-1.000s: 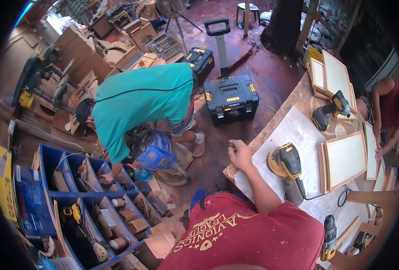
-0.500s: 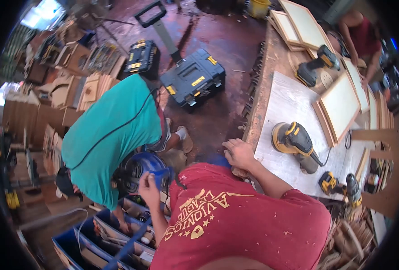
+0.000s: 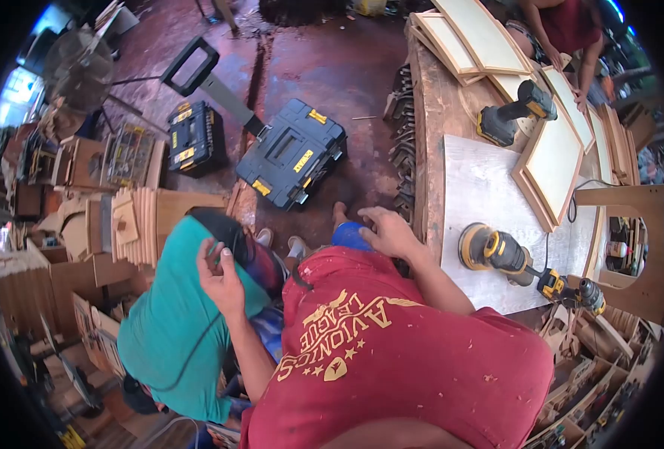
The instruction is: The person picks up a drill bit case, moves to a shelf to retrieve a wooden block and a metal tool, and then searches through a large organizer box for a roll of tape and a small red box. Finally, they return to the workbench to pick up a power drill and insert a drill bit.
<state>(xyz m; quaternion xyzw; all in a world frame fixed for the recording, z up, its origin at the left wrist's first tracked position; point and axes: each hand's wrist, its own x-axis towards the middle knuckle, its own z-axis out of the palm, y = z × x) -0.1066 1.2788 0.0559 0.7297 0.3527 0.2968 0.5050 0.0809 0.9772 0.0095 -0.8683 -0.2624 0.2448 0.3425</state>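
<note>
My left hand point(image 3: 222, 278) is in front of the teal shirt of a bent-over person point(image 3: 175, 322), its fingers loosely curled and apart with nothing in them. My right hand point(image 3: 387, 232) hangs over my blue shorts point(image 3: 351, 237), just left of the workbench edge point(image 3: 422, 202); its fingers are spread and empty. On a pale sheet point(image 3: 489, 194) on the bench lie a yellow and black sander point(image 3: 493, 251) and a cordless tool point(image 3: 515, 112). Framed panels point(image 3: 553, 168) are stacked beside them.
A black toolbox with a raised handle point(image 3: 293, 153) and a smaller case point(image 3: 195, 138) stand on the floor ahead. Clamps point(image 3: 402, 142) line the bench side. A drill point(image 3: 588, 295) is at the bench's near end. Another person's hand point(image 3: 580, 99) touches the panels. Wood pieces point(image 3: 133, 224) stand left.
My right hand has come off the bench corner. My left hand has risen and moved left, its fingers more open. The view has shifted, and the teal-shirted person appears lower and nearer my body.
</note>
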